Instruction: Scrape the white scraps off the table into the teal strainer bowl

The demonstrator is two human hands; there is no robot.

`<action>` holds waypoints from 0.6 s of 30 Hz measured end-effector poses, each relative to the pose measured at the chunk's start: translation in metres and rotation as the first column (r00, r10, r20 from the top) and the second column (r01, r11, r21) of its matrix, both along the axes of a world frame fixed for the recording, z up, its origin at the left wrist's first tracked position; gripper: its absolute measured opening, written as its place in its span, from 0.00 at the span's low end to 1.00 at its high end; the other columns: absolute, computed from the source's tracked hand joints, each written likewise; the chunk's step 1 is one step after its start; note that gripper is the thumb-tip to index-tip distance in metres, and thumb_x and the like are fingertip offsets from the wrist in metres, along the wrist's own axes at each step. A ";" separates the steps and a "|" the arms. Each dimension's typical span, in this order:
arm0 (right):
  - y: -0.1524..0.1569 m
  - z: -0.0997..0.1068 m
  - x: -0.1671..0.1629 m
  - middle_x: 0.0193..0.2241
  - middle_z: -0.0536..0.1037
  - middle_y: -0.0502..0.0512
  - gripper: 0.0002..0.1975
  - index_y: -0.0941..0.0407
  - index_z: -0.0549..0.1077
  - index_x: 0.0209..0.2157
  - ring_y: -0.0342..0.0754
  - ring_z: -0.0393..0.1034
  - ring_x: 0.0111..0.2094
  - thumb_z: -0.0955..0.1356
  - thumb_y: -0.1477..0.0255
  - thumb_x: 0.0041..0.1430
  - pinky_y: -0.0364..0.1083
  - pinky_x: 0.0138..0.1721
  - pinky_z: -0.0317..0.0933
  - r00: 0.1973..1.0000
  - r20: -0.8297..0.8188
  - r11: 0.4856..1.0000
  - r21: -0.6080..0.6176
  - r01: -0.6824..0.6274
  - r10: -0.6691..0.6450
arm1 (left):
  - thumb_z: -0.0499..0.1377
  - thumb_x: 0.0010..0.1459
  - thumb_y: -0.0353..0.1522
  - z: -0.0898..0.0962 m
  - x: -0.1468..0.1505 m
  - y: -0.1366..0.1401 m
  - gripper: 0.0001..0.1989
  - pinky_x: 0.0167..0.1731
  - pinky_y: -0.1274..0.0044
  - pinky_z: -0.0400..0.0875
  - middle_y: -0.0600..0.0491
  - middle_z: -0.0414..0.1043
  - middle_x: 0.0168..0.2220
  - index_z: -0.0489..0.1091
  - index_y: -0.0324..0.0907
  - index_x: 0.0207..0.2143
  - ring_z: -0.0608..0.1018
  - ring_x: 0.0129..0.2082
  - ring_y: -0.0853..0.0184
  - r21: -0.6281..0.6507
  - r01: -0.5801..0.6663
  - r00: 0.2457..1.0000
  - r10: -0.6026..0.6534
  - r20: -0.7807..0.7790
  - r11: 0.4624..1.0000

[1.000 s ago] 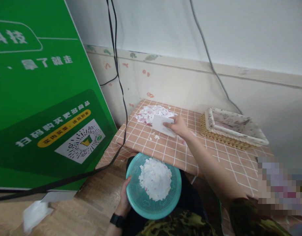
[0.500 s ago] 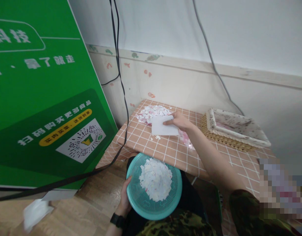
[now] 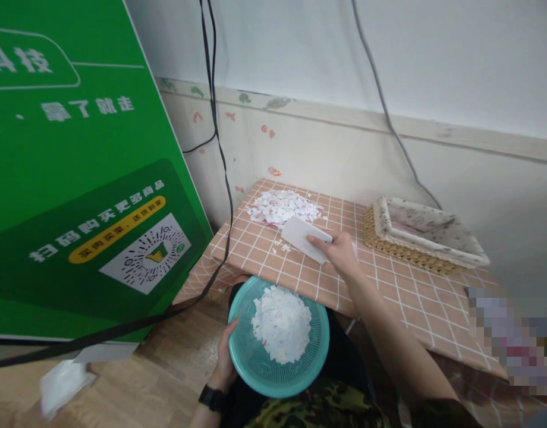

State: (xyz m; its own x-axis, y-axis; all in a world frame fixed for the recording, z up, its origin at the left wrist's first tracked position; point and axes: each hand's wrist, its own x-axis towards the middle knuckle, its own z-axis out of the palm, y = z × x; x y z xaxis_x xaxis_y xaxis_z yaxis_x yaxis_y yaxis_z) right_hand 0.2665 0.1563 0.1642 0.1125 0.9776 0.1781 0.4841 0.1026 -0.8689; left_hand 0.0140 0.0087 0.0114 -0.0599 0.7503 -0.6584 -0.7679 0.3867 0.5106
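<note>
A teal plastic colander (image 3: 318,362) rests over my lap with a heap of small white paper scraps (image 3: 282,326) inside it. My left hand (image 3: 224,355) is closed on the colander's left rim. In my right hand (image 3: 340,252) is a flat white card (image 3: 302,236), gripped at its right end with the thumb on top. The card is tilted over the table, close to the near side of a loose pile of white and pinkish scraps (image 3: 280,205). A few stray scraps (image 3: 281,246) lie just left of the card. Something pink is partly hidden behind my right hand.
A wicker basket (image 3: 411,260) with a patterned cloth lining stands at the table's back right. A brown checked cloth (image 3: 389,291) covers the table. Black cables (image 3: 222,160) hang at the left, before a green panel (image 3: 122,154). A white bag-like thing (image 3: 63,383) lies on the floor.
My right hand has drawn the card nearer and rightward from the pile, turning it to a slant. More of the pile now shows. My left hand and the colander stay put.
</note>
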 end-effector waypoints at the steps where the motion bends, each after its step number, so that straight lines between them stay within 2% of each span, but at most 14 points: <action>1: -0.007 -0.004 -0.002 0.18 0.73 0.51 0.18 0.61 0.77 0.26 0.43 0.62 0.19 0.69 0.58 0.47 0.41 0.18 0.51 1.000 0.010 1.000 0.011 0.028 -0.028 | 0.62 0.45 0.33 -0.001 0.000 0.000 0.08 0.35 0.71 0.72 0.51 0.79 0.26 0.76 0.39 0.29 0.79 0.27 0.61 0.003 0.004 1.000 -0.004 -0.002 1.000; 6: -0.018 -0.016 -0.006 0.23 0.76 0.54 0.18 0.61 0.78 0.30 0.45 0.65 0.21 0.67 0.59 0.50 0.42 0.20 0.54 1.000 -0.020 0.999 0.024 0.022 -0.021 | 0.63 0.43 0.34 -0.008 -0.002 0.000 0.09 0.35 0.71 0.72 0.51 0.79 0.27 0.76 0.39 0.28 0.79 0.28 0.60 0.022 -0.005 1.000 0.005 -0.005 1.000; 11: -0.022 -0.017 -0.002 0.18 0.73 0.52 0.18 0.61 0.77 0.25 0.43 0.62 0.19 0.67 0.58 0.50 0.42 0.19 0.52 0.992 0.028 0.991 0.059 0.119 -0.121 | 0.63 0.43 0.35 -0.011 -0.002 0.000 0.10 0.36 0.71 0.72 0.51 0.79 0.27 0.76 0.40 0.30 0.79 0.31 0.58 0.009 -0.004 1.000 0.004 -0.026 1.000; 16: -0.030 -0.019 -0.006 0.18 0.73 0.52 0.18 0.59 0.77 0.26 0.45 0.63 0.20 0.66 0.57 0.51 0.42 0.19 0.53 0.999 0.043 1.000 0.020 0.023 -0.023 | 0.62 0.46 0.33 -0.005 -0.001 0.000 0.07 0.36 0.72 0.72 0.53 0.79 0.26 0.76 0.40 0.28 0.79 0.27 0.61 0.021 0.003 1.000 -0.002 -0.014 1.000; 18: -0.033 -0.019 -0.009 0.20 0.74 0.53 0.18 0.59 0.78 0.28 0.45 0.64 0.20 0.66 0.57 0.51 0.43 0.20 0.54 0.998 0.017 0.998 0.035 0.053 -0.053 | 0.61 0.47 0.32 -0.002 -0.001 0.000 0.06 0.36 0.72 0.72 0.52 0.79 0.25 0.76 0.40 0.28 0.78 0.26 0.61 0.027 0.015 1.000 -0.015 -0.014 1.000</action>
State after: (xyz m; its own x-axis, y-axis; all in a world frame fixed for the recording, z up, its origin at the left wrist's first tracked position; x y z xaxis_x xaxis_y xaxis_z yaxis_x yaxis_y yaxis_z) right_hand 0.2578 0.1236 0.1450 0.1604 0.9636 0.2137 0.5051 0.1059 -0.8565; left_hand 0.0129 0.0084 0.0092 -0.0577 0.7685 -0.6372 -0.7548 0.3842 0.5316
